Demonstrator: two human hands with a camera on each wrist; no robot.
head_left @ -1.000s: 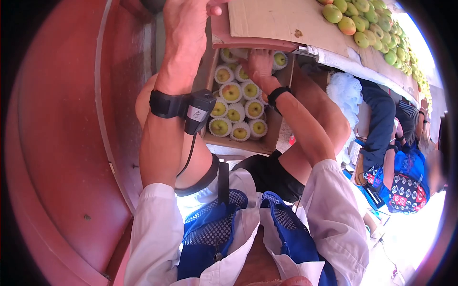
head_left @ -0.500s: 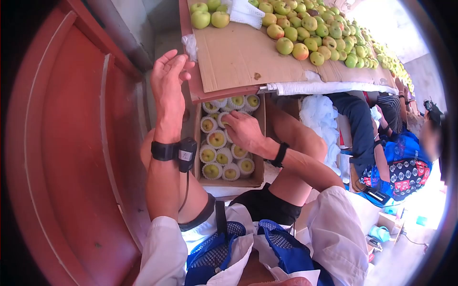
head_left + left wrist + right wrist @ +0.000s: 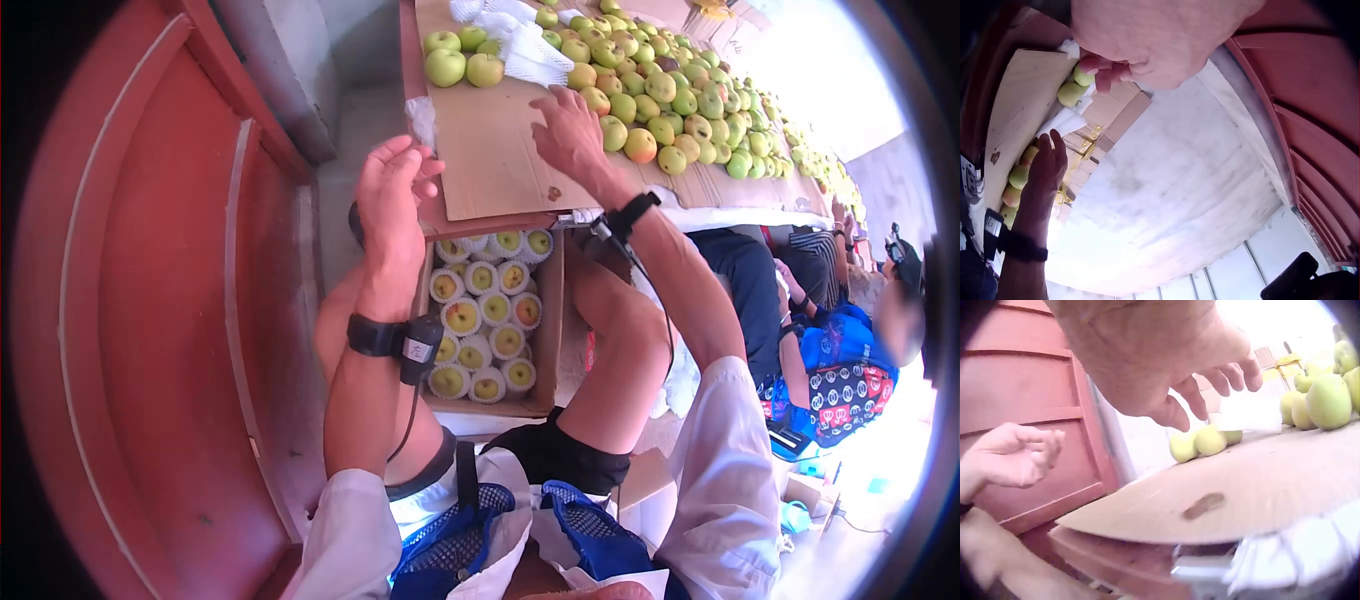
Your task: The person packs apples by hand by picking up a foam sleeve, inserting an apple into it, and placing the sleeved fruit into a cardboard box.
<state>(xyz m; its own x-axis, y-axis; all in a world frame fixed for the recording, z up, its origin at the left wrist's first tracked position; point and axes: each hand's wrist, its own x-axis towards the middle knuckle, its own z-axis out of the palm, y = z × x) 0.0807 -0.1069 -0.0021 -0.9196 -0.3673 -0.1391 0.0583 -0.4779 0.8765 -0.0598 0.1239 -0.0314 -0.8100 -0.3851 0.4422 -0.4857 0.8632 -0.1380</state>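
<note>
My right hand reaches over the cardboard sheet on the table, palm down. Its fingers are spread and slightly bent, with nothing in them in the right wrist view. Just past the fingertips lie white foam nets, between a few green apples and a big heap of green and reddish apples. Raised at the table's left corner, my left hand hangs loosely curled and holds nothing. Below, between the knees, a cardboard box contains several apples in white foam nets.
The table edge overhangs the far end of the box. A red panelled wall runs along the left side. To the right sits another person in a blue vest, with more apples beyond on the table.
The right hand was down among the netted apples in the box; it has since lifted out and moved up over the table. The left hand stays raised. The view has tilted towards the table.
</note>
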